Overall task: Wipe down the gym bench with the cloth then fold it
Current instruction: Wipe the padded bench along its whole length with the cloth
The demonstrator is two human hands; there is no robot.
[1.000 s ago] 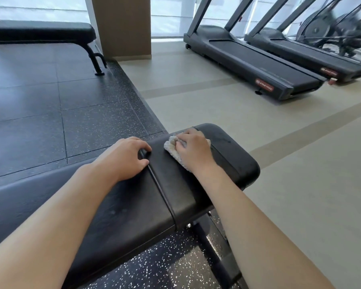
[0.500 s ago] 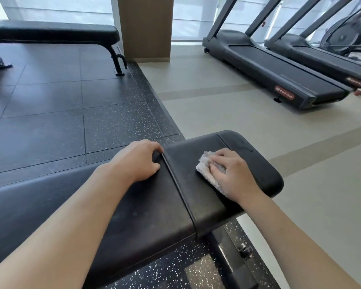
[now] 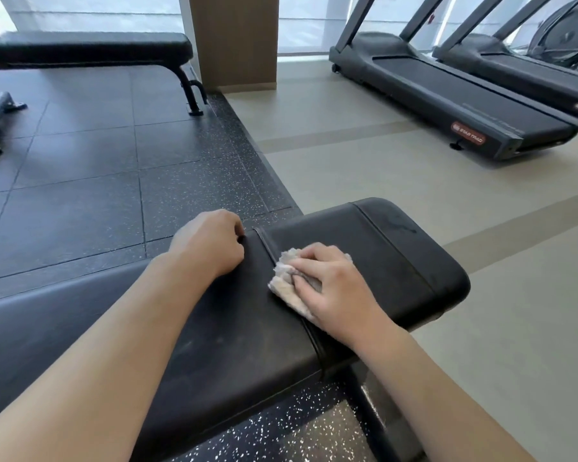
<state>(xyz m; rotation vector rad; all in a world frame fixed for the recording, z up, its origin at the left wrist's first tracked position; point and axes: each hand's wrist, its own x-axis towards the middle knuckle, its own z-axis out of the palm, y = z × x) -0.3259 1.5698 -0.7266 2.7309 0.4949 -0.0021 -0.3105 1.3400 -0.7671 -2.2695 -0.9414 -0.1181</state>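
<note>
In the head view, a black padded gym bench (image 3: 374,261) runs across the lower part of the picture, with a seam that separates its short end pad from the long pad. The cloth (image 3: 286,283), pale and crumpled, lies on the bench top directly at this seam. The right hand (image 3: 331,285) lies flat on the cloth with the fingers stretched out and presses it against the padding. The left hand (image 3: 207,245) rests on the far edge of the bench, just beside the seam, with its fingers curled over that edge and gripping it. Beyond the bench on the left hand's side, the floor is made of dark speckled rubber tiles (image 3: 80,181), and a second flat bench (image 3: 90,50) stands there, well apart. On the other side, the floor is beige (image 3: 364,161), and two treadmills (image 3: 447,95) stand on it in front of bright windows. A wooden pillar (image 3: 234,38) rises far behind the bench, between the second bench and the treadmills.
</note>
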